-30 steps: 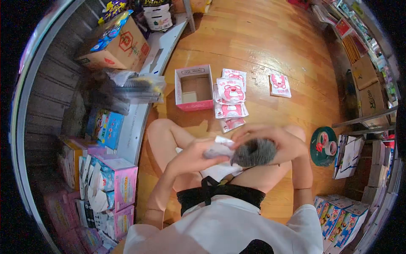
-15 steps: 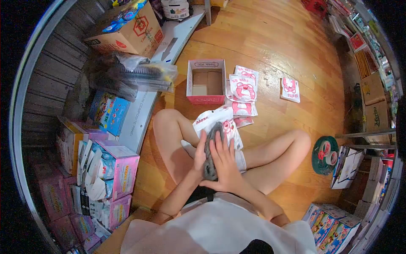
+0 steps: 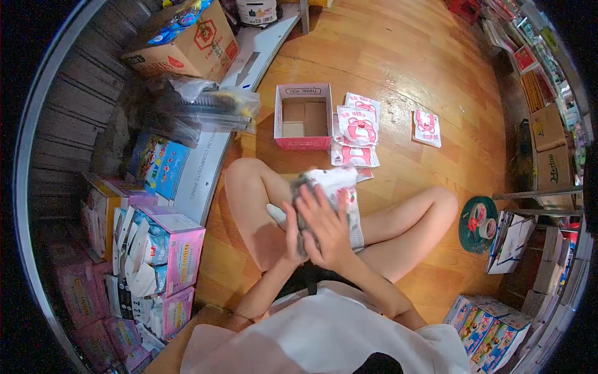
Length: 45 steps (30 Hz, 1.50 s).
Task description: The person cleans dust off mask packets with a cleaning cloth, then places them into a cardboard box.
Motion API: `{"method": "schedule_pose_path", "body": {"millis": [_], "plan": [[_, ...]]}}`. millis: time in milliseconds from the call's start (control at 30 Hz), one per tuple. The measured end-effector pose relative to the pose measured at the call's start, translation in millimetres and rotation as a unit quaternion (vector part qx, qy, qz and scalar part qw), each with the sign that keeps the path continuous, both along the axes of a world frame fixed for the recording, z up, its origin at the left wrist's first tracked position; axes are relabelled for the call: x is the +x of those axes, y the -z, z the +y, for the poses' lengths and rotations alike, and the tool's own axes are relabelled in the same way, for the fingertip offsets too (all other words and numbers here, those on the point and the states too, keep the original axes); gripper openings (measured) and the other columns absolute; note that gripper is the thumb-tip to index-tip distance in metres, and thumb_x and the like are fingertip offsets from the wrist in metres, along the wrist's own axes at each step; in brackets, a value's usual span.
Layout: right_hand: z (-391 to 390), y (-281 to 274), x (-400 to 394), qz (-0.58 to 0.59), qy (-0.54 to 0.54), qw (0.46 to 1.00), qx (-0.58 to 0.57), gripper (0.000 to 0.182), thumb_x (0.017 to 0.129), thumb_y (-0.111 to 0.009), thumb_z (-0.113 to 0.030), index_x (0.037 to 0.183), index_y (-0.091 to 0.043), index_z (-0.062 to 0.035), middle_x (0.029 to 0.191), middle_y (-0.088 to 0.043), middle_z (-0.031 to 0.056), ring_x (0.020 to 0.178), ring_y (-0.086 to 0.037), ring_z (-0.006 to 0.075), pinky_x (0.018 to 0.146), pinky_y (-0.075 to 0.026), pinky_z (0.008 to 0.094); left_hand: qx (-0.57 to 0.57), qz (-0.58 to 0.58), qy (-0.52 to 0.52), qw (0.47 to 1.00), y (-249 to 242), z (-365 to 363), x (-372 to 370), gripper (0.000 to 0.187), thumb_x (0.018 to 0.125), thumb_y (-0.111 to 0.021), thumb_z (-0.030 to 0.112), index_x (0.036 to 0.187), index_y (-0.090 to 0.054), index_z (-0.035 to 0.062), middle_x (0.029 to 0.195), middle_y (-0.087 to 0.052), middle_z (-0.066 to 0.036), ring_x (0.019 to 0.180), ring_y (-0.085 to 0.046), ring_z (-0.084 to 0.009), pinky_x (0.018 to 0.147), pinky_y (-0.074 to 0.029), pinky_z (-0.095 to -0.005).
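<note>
Between my left hand (image 3: 291,237) and my right hand (image 3: 325,227) is a dark grey, soft-looking bundle (image 3: 301,184), mostly covered by my palms and blurred. I cannot make out what it is. My right fingers lie stretched across its top, while my left thumb and palm press its left side. Bent up against the bundle is a white packet with pink print (image 3: 339,177), its near part hidden behind my right hand. Ahead of my hands, several white packets with pink bear faces (image 3: 357,129) overlap in a stack on the floor.
An open pink-and-white box (image 3: 303,142) stands beside the stack. One more packet (image 3: 426,128) lies farther right. Tape rolls rest on a green round tray (image 3: 466,234). Pink boxes (image 3: 184,252) and a carton (image 3: 202,47) line the left; shelves (image 3: 560,202) run along the right.
The white packet, earlier lying flatter beneath the grey bundle, is now folded up against it. My right hand has turned slightly and covers more of the bundle.
</note>
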State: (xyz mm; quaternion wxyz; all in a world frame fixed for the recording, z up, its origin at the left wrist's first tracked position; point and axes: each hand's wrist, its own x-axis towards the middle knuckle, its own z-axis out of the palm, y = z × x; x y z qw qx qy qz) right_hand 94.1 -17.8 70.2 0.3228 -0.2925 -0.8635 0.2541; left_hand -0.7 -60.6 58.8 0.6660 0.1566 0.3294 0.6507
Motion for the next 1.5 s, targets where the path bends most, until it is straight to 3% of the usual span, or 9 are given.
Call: {"method": "schedule_pose_path", "body": {"millis": [233,333,467,867,1000,1133,1300,1400,1500], "plan": [[31,-4,-10,-0.001,0.032,0.999,-0.006,0.057,0.083,-0.052,-0.019,0.136,-0.04,-0.0005,0.147,-0.032,0.0164,0.138,-0.023,0.0384,0.109,-0.004,0.06,-0.07,0.063,-0.034,0.995,14,-4,-1,0.068,0.096,-0.023,0.057,0.145,-0.024,0.0092,0.147,-0.03,-0.005,0.133,-0.031,-0.0194,0.111,-0.023,-0.0354],[2,5,-12,0.003,-0.01,0.999,-0.03,0.059,0.083,-0.051,-0.018,0.138,-0.037,-0.0012,0.146,-0.032,0.0187,0.138,-0.022,0.0397,0.11,-0.002,0.0572,0.192,-0.301,0.012,0.934,29,8,-29,0.063,0.097,-0.028,0.052,0.143,-0.028,0.0079,0.142,-0.038,-0.007,0.13,-0.037,-0.0216,0.11,-0.026,-0.0369],[5,31,-7,0.001,0.099,0.992,-0.074,0.061,0.085,-0.053,-0.021,0.139,-0.034,0.001,0.147,-0.03,0.0196,0.138,-0.023,0.0388,0.11,-0.006,0.0563,-0.067,-0.052,-0.125,0.988,2,23,-20,0.052,0.099,-0.03,0.038,0.137,-0.036,0.0023,0.133,-0.049,-0.013,0.123,-0.046,-0.0241,0.107,-0.033,-0.0379],[-13,27,-13,0.05,0.1,0.991,-0.075,0.068,0.084,-0.057,-0.018,0.138,-0.026,0.0086,0.144,-0.026,0.0307,0.134,-0.025,0.0467,0.11,-0.019,0.0507,-0.027,-0.111,-0.167,0.979,15,17,-27,0.06,0.097,-0.028,0.045,0.137,-0.036,0.0007,0.135,-0.047,-0.015,0.125,-0.044,-0.0279,0.108,-0.03,-0.0397],[30,21,-13,0.187,0.147,0.911,-0.336,0.063,0.088,-0.054,-0.019,0.138,-0.026,0.0094,0.143,-0.027,0.0307,0.133,-0.026,0.0471,0.109,-0.02,0.0501,-0.04,-0.089,-0.211,0.973,11,11,-1,0.061,0.097,-0.029,0.047,0.138,-0.035,0.0021,0.136,-0.045,-0.014,0.126,-0.043,-0.0273,0.108,-0.03,-0.0395],[1,16,-28,0.114,0.105,0.98,-0.121,0.064,0.091,-0.05,-0.02,0.14,-0.022,0.0089,0.144,-0.024,0.0298,0.135,-0.021,0.0458,0.111,-0.017,0.0486,-0.02,-0.082,-0.204,0.975,16,13,-19,0.061,0.097,-0.028,0.047,0.137,-0.036,0.0017,0.137,-0.045,-0.013,0.126,-0.043,-0.0272,0.108,-0.029,-0.0395],[-10,28,-27,0.157,0.136,0.957,-0.2,0.061,0.093,-0.048,-0.021,0.141,-0.023,0.0073,0.144,-0.029,0.0266,0.135,-0.027,0.0377,0.111,-0.02,0.0425,-0.018,-0.088,-0.212,0.973,15,11,-20,0.059,0.097,-0.029,0.044,0.135,-0.039,0.0007,0.136,-0.045,-0.016,0.125,-0.045,-0.0298,0.108,-0.03,-0.0427],[31,34,-24,0.304,0.127,0.817,-0.473,0.057,0.095,-0.048,-0.023,0.14,-0.027,0.0057,0.139,-0.037,0.0229,0.13,-0.036,0.029,0.108,-0.025,0.0366,-0.021,-0.121,-0.259,0.958,-4,12,-1,0.059,0.097,-0.03,0.044,0.135,-0.04,0.0007,0.136,-0.046,-0.016,0.124,-0.045,-0.0299,0.107,-0.031,-0.0427],[8,41,-31,0.345,0.168,0.826,-0.413,0.049,0.095,-0.052,-0.021,0.134,-0.038,0.005,0.128,-0.049,0.018,0.119,-0.045,0.0225,0.104,-0.03,0.0342,-0.003,-0.156,-0.221,0.963,7,13,-17,0.058,0.096,-0.03,0.044,0.136,-0.039,0.0025,0.135,-0.047,-0.014,0.122,-0.047,-0.0305,0.106,-0.032,-0.0432]]}}
